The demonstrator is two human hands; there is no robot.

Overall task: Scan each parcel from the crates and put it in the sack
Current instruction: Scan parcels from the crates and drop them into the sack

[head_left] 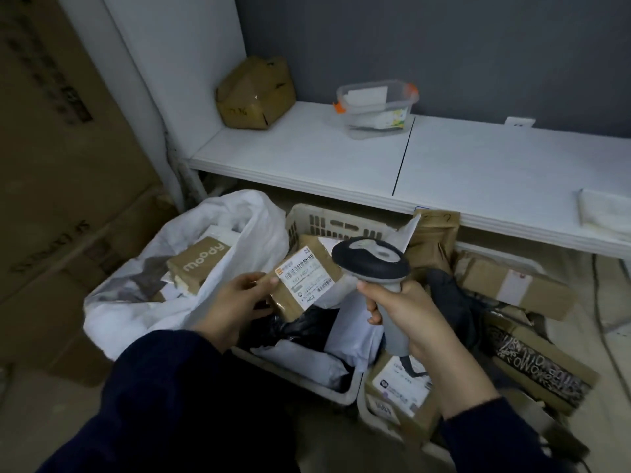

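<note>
Scanning step looks live: your left hand [235, 298] pinches the brown parcel [304, 279] over the crate [307, 227], right hand [406, 319] wrapped round the scanner [370, 259] (label's facing up), so next it probably drops left into the sack [112, 302].

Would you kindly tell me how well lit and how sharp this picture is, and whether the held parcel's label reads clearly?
Head view: dim, even light, no hard shadows; the white shelf bows from wide-angle distortion; the parcel in the left hand shows barcodes but soft small print; the scanner in the right hand is sharper; the cartons blur.
</note>
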